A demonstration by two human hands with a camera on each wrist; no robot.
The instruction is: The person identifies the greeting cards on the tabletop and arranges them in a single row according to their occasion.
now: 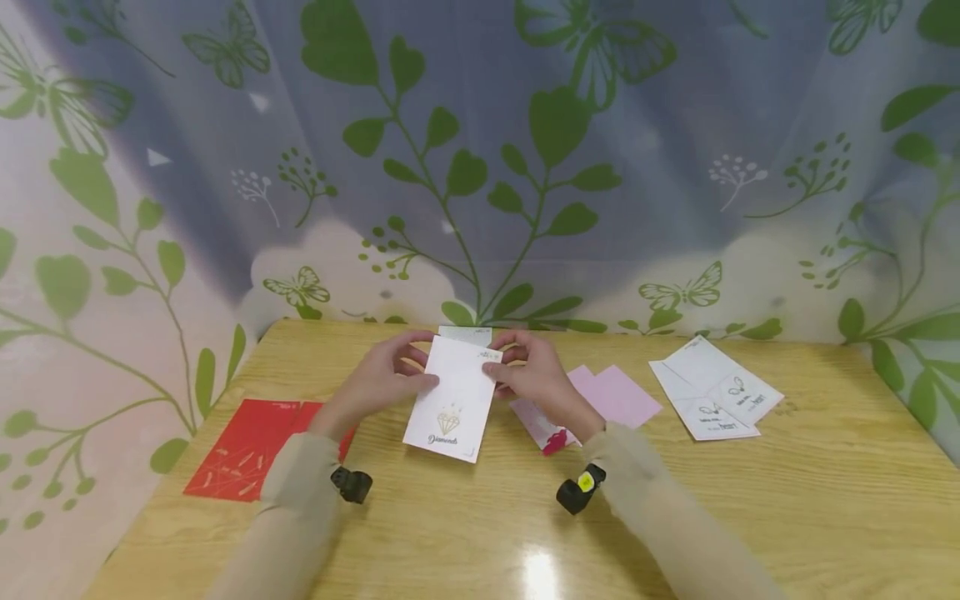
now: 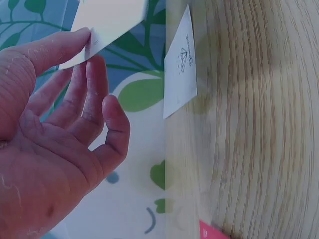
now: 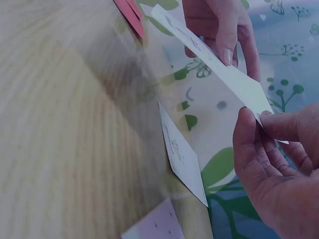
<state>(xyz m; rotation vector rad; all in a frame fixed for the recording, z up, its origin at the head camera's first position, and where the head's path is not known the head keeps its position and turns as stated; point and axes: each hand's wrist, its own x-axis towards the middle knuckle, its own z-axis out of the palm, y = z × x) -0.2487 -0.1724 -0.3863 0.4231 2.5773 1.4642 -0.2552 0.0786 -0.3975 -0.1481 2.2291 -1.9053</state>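
"What are the fingers (image 2: pixel 94 94) doing?"

"Grasping, on both sides. The left hand (image 1: pixel 378 379) pinches the left edge of a white card (image 1: pixel 459 392) near its top, thumb in front. The right hand (image 1: pixel 536 375) pinches the upper right corner, thumb in front too."

"Where is that card, then?"

"In the air over the counter (image 1: pixel 825 517), tilted, with its gem drawing and the word Diamonds at the lower end, facing the person. Just beyond it, at the counter's back edge, lies a second Diamonds card (image 2: pixel 182 67). The right wrist view shows the two apart."

"And farther out?"

"Red cards (image 1: pixel 228 467) together on the left, partly behind the left arm. Pink cards (image 1: pixel 633 400) near the right wrist. Well off to the right, overlapping white cards with heart lettering (image 1: pixel 678 367). A leafy curtain (image 1: pixel 675 208) hangs behind."

"How far along does it look?"

"Fairly far, I'd judge. The red, pink and heart-lettered cards each lie grouped with their own kind. Of the Diamonds pair, one is down; the held one isn't set down yet, so that seems to be what's left."

"Any others waiting?"

"Beyond the views, I can't tell."
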